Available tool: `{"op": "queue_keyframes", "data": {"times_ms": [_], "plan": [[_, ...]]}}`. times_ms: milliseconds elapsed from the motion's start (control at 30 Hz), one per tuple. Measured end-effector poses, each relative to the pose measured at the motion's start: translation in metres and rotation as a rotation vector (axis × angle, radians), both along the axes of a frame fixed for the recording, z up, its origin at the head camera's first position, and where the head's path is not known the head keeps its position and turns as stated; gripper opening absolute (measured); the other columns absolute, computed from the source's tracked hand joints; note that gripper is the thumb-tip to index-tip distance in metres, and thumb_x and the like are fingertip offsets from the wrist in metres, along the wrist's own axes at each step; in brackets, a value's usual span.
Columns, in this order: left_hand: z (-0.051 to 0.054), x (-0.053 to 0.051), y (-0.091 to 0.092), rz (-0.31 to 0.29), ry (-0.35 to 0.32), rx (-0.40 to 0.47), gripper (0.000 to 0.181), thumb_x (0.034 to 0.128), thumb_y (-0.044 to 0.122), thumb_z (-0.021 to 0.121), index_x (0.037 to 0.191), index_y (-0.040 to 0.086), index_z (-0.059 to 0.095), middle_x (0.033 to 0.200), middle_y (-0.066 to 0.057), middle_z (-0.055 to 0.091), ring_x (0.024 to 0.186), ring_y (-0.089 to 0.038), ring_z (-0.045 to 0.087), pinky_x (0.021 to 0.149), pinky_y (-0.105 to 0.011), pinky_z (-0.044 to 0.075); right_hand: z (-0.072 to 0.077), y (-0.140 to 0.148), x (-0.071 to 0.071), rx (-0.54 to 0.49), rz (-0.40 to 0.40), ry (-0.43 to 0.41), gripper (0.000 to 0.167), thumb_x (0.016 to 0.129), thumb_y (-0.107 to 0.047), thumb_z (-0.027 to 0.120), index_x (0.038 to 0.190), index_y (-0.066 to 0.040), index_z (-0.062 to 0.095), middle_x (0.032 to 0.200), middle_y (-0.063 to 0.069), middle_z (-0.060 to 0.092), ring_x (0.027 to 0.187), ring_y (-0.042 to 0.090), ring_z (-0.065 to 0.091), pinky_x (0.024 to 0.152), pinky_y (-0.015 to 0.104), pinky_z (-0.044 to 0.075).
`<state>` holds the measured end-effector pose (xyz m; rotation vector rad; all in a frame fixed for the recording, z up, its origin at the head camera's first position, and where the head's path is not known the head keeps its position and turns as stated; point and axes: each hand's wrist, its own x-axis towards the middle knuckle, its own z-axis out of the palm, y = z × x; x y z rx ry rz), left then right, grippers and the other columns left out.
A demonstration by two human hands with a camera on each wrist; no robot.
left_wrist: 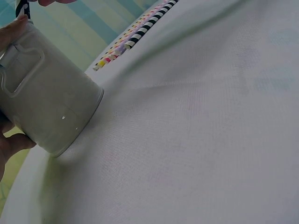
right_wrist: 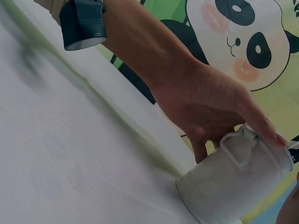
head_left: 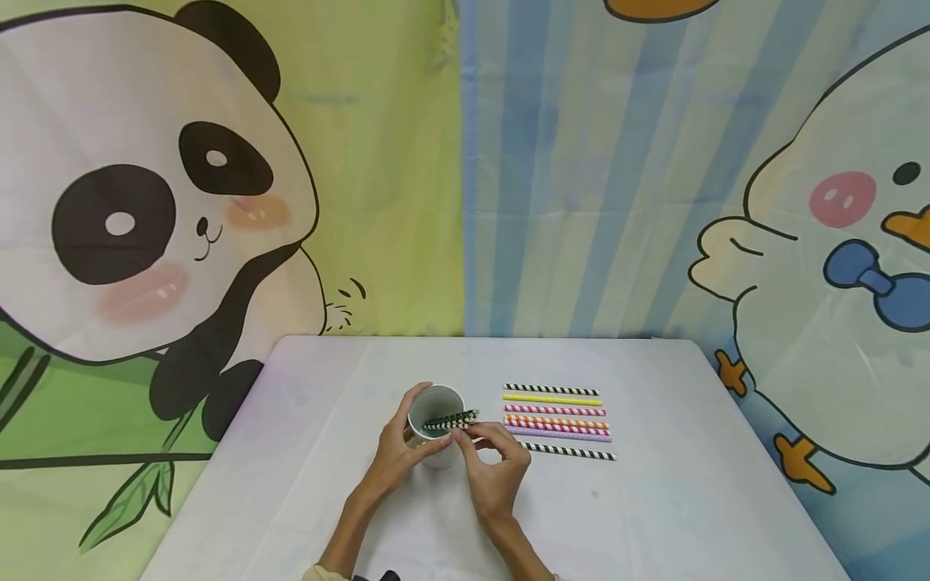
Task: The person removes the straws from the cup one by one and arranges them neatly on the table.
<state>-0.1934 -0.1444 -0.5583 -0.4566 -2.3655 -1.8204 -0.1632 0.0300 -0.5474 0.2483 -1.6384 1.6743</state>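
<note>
A white cup point(head_left: 437, 461) with a handle is gripped around its side by my left hand point(head_left: 395, 457); the left wrist view shows the cup point(left_wrist: 56, 93) tilted. Black-and-white striped straws point(head_left: 449, 421) lie inside the cup, their ends sticking out over the rim toward the right. My right hand point(head_left: 497, 474) pinches at these straws by the rim with thumb and fingers. In the right wrist view my left hand point(right_wrist: 201, 98) holds the cup point(right_wrist: 238, 179) beside its handle, the thumb near the rim.
To the right of the hands, several paper straws lie roughly parallel on the white table point(head_left: 654, 500): a yellow straw point(head_left: 552, 399), a purple straw point(head_left: 581, 436), a black-and-white straw point(head_left: 574, 451), plus pink and orange ones. Behind hangs a cartoon-printed curtain point(head_left: 392, 161).
</note>
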Motion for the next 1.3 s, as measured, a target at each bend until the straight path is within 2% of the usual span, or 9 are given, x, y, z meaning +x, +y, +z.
{"op": "queue_keyframes", "data": {"times_ms": [133,267,400,500,800,1100,1300], "plan": [[0.0,0.001,0.002,-0.002,-0.003,0.01,0.091,0.0904,0.026,0.089,0.167,0.029,0.04,0.156,-0.012,0.06,0.139,-0.045,0.06,0.115,-0.073,0.046,0.0,0.003,0.0,0.016,-0.012,0.019,0.018,0.082,0.007,0.091,0.091,-0.007,0.084,0.086,0.012,0.079,0.079,0.013,0.075,0.069,0.021,0.06],[0.001,0.001,0.003,-0.002,-0.009,0.016,0.091,0.0905,0.026,0.09,0.167,0.029,0.04,0.156,-0.013,0.06,0.138,-0.045,0.06,0.116,-0.072,0.046,0.001,0.007,0.0,0.034,-0.025,0.051,0.02,0.084,0.008,0.089,0.094,-0.009,0.084,0.086,0.014,0.079,0.08,0.012,0.075,0.068,0.026,0.062],[0.001,0.002,0.003,-0.001,-0.014,0.017,0.091,0.0909,0.027,0.089,0.167,0.03,0.04,0.156,-0.015,0.059,0.138,-0.045,0.06,0.116,-0.071,0.047,0.007,0.011,0.003,0.047,-0.043,0.073,0.019,0.086,0.006,0.089,0.098,-0.009,0.085,0.089,0.014,0.081,0.084,0.01,0.076,0.071,0.027,0.063],[0.001,0.002,0.002,-0.003,-0.008,0.014,0.091,0.0912,0.026,0.089,0.167,0.028,0.039,0.156,-0.016,0.059,0.138,-0.046,0.06,0.115,-0.072,0.047,0.012,0.013,0.006,0.055,-0.056,0.081,0.019,0.085,0.006,0.089,0.098,-0.008,0.085,0.089,0.012,0.083,0.085,0.006,0.077,0.073,0.022,0.062],[-0.001,0.002,0.003,-0.003,-0.007,0.013,0.092,0.0906,0.024,0.089,0.168,0.024,0.039,0.155,-0.02,0.059,0.138,-0.05,0.058,0.117,-0.073,0.045,0.026,0.018,0.01,0.034,-0.072,0.104,0.017,0.087,0.007,0.087,0.097,-0.008,0.085,0.087,0.012,0.083,0.078,0.004,0.077,0.073,0.022,0.063],[0.0,0.001,0.002,0.0,-0.008,0.021,0.093,0.09,0.024,0.09,0.167,0.026,0.04,0.157,-0.02,0.058,0.14,-0.05,0.057,0.117,-0.074,0.044,0.048,0.029,0.014,-0.044,0.043,0.118,0.016,0.092,0.012,0.078,0.1,-0.001,0.082,0.093,0.019,0.082,0.088,0.008,0.08,0.076,0.022,0.064],[0.0,0.0,0.001,-0.005,-0.019,0.03,0.092,0.0899,0.024,0.09,0.167,0.026,0.04,0.156,-0.022,0.057,0.139,-0.051,0.056,0.119,-0.073,0.043,0.06,0.037,0.012,-0.199,0.183,0.108,0.01,0.094,0.016,0.072,0.102,0.012,0.077,0.099,0.014,0.082,0.09,0.012,0.08,0.078,0.026,0.065]]}}
